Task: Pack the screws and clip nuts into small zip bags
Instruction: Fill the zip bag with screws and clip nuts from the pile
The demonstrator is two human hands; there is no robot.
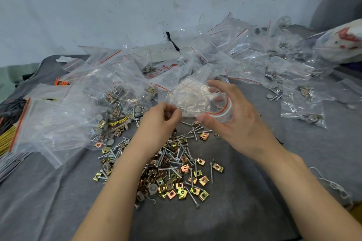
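A small clear zip bag [193,97] with a red seal line hangs above the grey cloth between my two hands. My right hand [233,117] grips its mouth end, thumb below and fingers curled over the top. My left hand [162,121] pinches the bag's lower left edge. Beneath my hands lies a loose heap of silver screws [172,159] and brass-coloured clip nuts [170,186], mixed with a few grey round caps. I cannot tell whether anything is inside the held bag.
Several empty and filled zip bags [231,55] pile up along the back by the wall. A large bag [58,123] of mixed hardware lies at the left. Filled small bags [301,103] sit at the right. Yellow ties [5,139] lie at the left edge.
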